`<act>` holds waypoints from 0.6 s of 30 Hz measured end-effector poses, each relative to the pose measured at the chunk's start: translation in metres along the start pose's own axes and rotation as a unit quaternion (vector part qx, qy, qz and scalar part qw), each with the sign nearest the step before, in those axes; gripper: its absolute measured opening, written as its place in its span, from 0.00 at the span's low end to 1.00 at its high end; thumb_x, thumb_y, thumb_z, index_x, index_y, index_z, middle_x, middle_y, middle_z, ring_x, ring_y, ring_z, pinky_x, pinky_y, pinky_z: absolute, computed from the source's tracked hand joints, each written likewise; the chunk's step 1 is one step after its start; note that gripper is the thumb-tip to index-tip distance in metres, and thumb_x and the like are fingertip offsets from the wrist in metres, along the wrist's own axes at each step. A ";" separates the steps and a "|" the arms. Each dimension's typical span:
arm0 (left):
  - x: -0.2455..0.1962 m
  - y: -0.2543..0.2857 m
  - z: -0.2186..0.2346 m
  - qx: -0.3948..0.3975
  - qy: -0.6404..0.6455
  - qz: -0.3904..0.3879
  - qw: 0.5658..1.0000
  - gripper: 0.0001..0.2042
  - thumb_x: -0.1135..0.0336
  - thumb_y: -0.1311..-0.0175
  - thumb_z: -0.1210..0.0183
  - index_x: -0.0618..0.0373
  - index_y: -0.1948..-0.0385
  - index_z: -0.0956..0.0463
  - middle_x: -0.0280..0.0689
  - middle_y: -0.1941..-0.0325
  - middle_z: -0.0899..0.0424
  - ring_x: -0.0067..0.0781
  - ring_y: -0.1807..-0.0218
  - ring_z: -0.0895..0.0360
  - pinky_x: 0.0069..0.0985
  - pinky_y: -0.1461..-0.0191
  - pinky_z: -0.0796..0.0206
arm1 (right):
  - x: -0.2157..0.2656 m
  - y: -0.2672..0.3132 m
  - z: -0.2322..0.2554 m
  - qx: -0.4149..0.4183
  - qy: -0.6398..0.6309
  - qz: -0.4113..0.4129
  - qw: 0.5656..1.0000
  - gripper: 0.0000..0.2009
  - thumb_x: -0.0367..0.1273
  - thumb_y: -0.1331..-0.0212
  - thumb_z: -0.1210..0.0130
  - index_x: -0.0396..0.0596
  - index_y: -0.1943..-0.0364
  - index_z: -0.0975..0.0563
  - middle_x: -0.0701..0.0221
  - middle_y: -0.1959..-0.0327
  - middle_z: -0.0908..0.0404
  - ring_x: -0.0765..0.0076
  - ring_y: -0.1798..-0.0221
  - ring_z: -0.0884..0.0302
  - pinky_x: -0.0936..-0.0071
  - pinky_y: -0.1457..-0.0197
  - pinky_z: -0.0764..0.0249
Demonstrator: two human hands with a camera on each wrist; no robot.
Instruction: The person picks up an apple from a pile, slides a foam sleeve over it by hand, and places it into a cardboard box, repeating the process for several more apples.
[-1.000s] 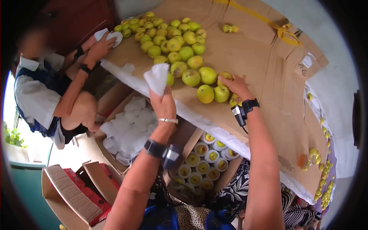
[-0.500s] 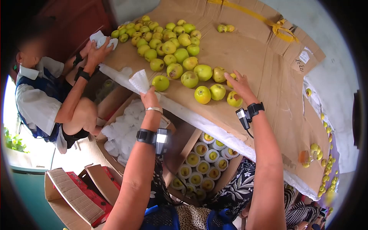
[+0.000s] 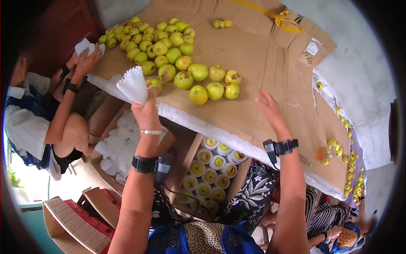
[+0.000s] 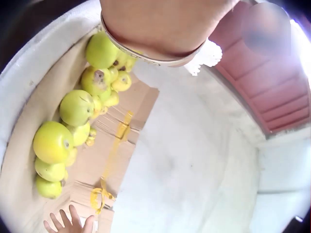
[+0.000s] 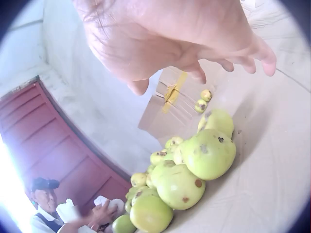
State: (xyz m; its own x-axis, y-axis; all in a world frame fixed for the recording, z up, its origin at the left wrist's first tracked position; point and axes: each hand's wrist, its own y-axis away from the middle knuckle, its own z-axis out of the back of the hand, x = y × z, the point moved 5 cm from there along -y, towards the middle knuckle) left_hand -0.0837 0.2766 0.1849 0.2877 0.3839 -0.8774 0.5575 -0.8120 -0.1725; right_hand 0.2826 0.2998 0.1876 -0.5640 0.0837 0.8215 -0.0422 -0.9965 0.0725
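My left hand [image 3: 146, 114] grips a white foam net sleeve [image 3: 133, 84], its fringed opening pointing up, at the front edge of the cardboard-covered table. Just behind the sleeve sits a yellow-green apple [image 3: 153, 86]. In the left wrist view the wrist and bangle hide most of that hand, and only a bit of foam sleeve [image 4: 208, 54] shows. My right hand [image 3: 272, 112], fingers spread and holding nothing, hovers over bare cardboard, right of the nearest apples [image 3: 215, 90]. The right wrist view shows brown blemishes on an apple [image 5: 210, 154] beneath this hand.
Many apples [image 3: 160, 48] crowd the table's far left. Below its edge stands a box of foam-wrapped apples [image 3: 204, 189], beside a heap of white foam sleeves [image 3: 116, 148]. Another person [image 3: 38, 114] at left handles foam sleeves. A jar [image 3: 322, 153] lies at right.
My right hand has let go of an apple at the group's right end and drawn away rightward. The left hand keeps its sleeve. The head view has turned, shifting the table leftward.
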 end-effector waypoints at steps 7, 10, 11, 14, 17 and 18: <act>0.004 0.050 -0.023 0.079 0.123 0.273 0.951 0.06 0.67 0.40 0.48 0.54 0.63 0.31 0.23 0.86 0.46 0.14 0.85 0.49 0.16 0.82 0.53 | -0.006 0.004 -0.026 -0.039 -0.098 -0.017 0.994 0.31 0.37 0.53 0.39 0.44 0.44 0.36 0.58 0.42 0.35 0.62 0.47 0.30 0.71 0.48 0.32; 0.007 0.046 -0.013 0.072 0.150 0.302 0.939 0.06 0.67 0.40 0.50 0.53 0.62 0.31 0.22 0.88 0.47 0.13 0.87 0.50 0.15 0.84 0.56 | 0.013 -0.015 -0.045 -0.103 0.072 0.142 0.982 0.32 0.35 0.58 0.37 0.47 0.44 0.36 0.56 0.44 0.35 0.57 0.46 0.32 0.69 0.45 0.33; 0.004 0.042 -0.012 0.072 0.155 0.295 0.940 0.06 0.67 0.40 0.50 0.53 0.62 0.31 0.21 0.89 0.48 0.13 0.88 0.51 0.15 0.84 0.57 | 0.021 -0.021 -0.052 -0.124 0.147 0.211 0.958 0.33 0.34 0.60 0.37 0.48 0.45 0.35 0.56 0.45 0.35 0.55 0.45 0.33 0.68 0.44 0.34; 0.005 0.038 -0.012 0.071 0.167 0.289 0.940 0.07 0.67 0.40 0.50 0.53 0.62 0.31 0.21 0.89 0.48 0.13 0.88 0.51 0.15 0.85 0.57 | 0.027 -0.037 -0.068 -0.094 0.189 0.218 0.953 0.34 0.32 0.64 0.36 0.49 0.46 0.35 0.54 0.48 0.35 0.51 0.46 0.35 0.66 0.43 0.35; 0.010 0.031 -0.009 0.059 0.157 0.284 0.944 0.07 0.65 0.41 0.48 0.53 0.62 0.31 0.23 0.87 0.44 0.15 0.87 0.47 0.16 0.84 0.54 | 0.020 -0.042 -0.076 -0.083 0.201 0.140 0.966 0.36 0.33 0.65 0.35 0.50 0.45 0.37 0.55 0.50 0.33 0.51 0.48 0.33 0.64 0.45 0.34; 0.011 0.030 -0.013 0.050 0.147 0.290 0.944 0.08 0.65 0.41 0.48 0.53 0.62 0.32 0.24 0.86 0.41 0.15 0.86 0.44 0.16 0.84 0.52 | 0.017 -0.045 -0.078 -0.098 0.195 0.129 0.967 0.36 0.33 0.66 0.35 0.50 0.45 0.38 0.56 0.50 0.33 0.51 0.49 0.33 0.64 0.46 0.33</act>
State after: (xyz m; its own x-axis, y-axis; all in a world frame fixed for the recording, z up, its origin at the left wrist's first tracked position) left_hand -0.0541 0.2618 0.1760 0.7346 -0.0446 -0.6770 0.1679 -0.9549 0.2450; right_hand 0.2108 0.3459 0.1541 -0.8432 -0.1382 0.5195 0.0066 -0.9690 -0.2470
